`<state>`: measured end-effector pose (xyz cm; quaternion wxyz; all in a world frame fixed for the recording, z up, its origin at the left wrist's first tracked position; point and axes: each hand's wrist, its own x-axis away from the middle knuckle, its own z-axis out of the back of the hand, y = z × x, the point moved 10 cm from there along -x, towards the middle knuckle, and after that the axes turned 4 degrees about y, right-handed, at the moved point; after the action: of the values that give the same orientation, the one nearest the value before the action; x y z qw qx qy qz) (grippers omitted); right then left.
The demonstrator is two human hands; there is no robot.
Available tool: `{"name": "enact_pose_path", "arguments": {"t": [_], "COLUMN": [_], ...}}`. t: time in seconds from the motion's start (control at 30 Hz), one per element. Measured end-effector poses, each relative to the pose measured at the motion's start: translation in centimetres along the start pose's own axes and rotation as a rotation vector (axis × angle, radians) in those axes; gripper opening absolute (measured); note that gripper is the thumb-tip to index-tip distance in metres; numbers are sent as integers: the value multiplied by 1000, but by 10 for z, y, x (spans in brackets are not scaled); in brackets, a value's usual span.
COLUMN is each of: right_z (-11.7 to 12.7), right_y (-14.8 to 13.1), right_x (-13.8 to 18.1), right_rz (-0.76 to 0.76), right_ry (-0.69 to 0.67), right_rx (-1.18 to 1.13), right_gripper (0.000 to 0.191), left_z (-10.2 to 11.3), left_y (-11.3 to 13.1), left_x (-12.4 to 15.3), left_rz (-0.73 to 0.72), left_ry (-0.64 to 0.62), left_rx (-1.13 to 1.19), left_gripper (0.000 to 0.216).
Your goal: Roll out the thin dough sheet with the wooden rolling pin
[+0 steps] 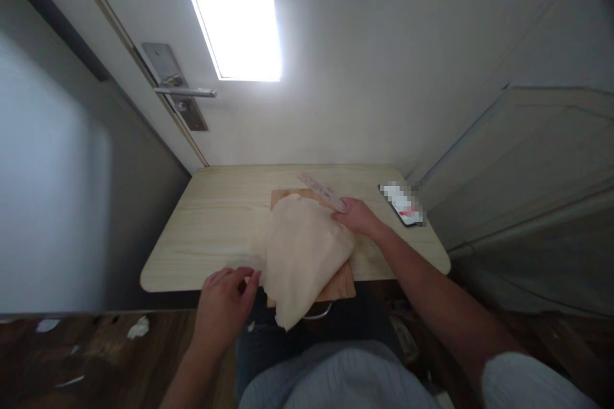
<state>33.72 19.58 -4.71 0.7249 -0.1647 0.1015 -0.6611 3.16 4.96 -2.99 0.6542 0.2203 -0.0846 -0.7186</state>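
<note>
A thin, limp cream-coloured sheet [307, 243] lies rumpled over a brown wooden board [341, 284]; whether it is dough or cloth I cannot tell. Its near corner droops past the table's front edge, and its left side looks smeared by motion. My right hand [357, 216] is closed on a translucent ruler [321, 190], which points away to the upper left across the sheet's far right side. Close by the sheet's left edge, my left hand [228, 300] has thumb and forefinger pinched together. Anything between those fingertips is too small to make out.
The pale wood-grain table [206, 223] stands against a white door with a metal lever handle [187, 92] and a bright window. A phone [403, 203] rests at the table's right. White scraps [139, 328] lie on the dark floor at lower left.
</note>
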Motion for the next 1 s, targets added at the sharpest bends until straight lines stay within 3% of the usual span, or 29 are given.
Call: {"name": "enact_pose_path", "arguments": {"t": [0.17, 0.3, 0.43, 0.53, 0.7, 1.0], "right_z": [3, 17, 13, 9, 3, -10], "right_y": [-5, -33, -62, -63, -45, -40], "right_x": [7, 23, 44, 56, 64, 49], "right_rz": [15, 150, 353, 393, 262, 97], "right_ry": [17, 172, 210, 245, 356, 391], "right_rx": [118, 246, 243, 200, 161, 192], "right_gripper": [27, 36, 38, 34, 41, 54], "left_z": [14, 16, 21, -1, -45, -52], "left_y": [5, 41, 72, 84, 82, 81], "left_x": [-11, -28, -51, -69, -75, -87], "left_rz": [-2, -148, -215, -227, -181, -139], "left_ry": [146, 249, 393, 320, 136, 65], "left_rx": [127, 221, 182, 108, -33, -218], "left_gripper": [26, 19, 30, 34, 37, 53]}}
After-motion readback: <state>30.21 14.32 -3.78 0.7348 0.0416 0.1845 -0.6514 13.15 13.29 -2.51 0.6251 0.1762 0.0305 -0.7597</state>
